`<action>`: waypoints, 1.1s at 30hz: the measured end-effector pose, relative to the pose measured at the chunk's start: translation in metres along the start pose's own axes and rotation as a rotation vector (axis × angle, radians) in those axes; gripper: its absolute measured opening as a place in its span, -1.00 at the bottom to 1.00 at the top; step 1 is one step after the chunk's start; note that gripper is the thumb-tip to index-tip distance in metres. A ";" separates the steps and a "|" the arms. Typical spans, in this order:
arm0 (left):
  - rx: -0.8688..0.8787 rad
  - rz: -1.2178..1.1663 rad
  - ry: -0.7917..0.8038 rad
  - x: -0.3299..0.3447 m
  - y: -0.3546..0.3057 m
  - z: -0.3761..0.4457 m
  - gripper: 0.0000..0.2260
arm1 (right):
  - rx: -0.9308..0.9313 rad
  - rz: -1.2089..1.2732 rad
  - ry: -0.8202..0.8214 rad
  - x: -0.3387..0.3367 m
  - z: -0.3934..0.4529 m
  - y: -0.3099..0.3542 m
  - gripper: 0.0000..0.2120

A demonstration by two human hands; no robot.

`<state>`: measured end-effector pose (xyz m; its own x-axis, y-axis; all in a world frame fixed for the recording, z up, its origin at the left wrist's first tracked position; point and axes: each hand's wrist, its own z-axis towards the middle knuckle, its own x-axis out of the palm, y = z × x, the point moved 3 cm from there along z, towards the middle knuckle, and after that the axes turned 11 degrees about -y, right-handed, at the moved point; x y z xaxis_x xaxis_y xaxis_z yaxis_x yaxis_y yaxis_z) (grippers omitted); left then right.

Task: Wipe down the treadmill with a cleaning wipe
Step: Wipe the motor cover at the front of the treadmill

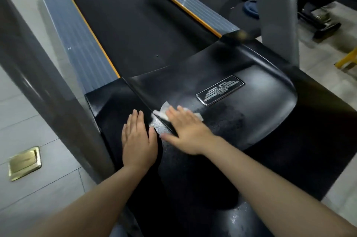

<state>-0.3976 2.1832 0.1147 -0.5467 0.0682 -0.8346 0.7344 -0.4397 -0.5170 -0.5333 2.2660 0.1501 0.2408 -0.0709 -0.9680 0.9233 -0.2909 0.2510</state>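
On the treadmill hood (241, 113), right hand (185, 130) flat, fingers (173, 115) spread, presses wipe (166, 109); left hand (138, 140) flat, fingers together.

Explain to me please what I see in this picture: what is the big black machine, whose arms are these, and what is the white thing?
The picture comes from a camera worn on a person's head, looking down, so the two bare arms belong to that person. The black machine is a treadmill: the long dark belt runs away from you, and the shiny black cover at its front end carries a metal badge. The right hand presses a white wipe flat on the cover. The left hand rests flat beside it, holding nothing. Wet or dusty specks show on the cover near the wipe.
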 end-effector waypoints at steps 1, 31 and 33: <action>-0.002 0.001 0.001 0.000 0.000 0.000 -0.45 | 0.027 -0.041 0.008 0.003 0.024 -0.017 -0.23; 0.107 0.058 0.096 0.000 0.001 0.004 -0.26 | 0.222 -0.183 -0.025 0.027 0.209 -0.053 -0.25; 0.110 0.050 0.087 -0.001 0.000 0.006 -0.26 | 0.349 -0.240 -0.077 0.023 0.208 -0.073 -0.23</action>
<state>-0.3997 2.1781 0.1167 -0.4701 0.1192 -0.8745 0.7084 -0.5400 -0.4545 -0.6576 2.0873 0.1083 -0.0040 -0.0287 -0.9996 0.7904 -0.6124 0.0144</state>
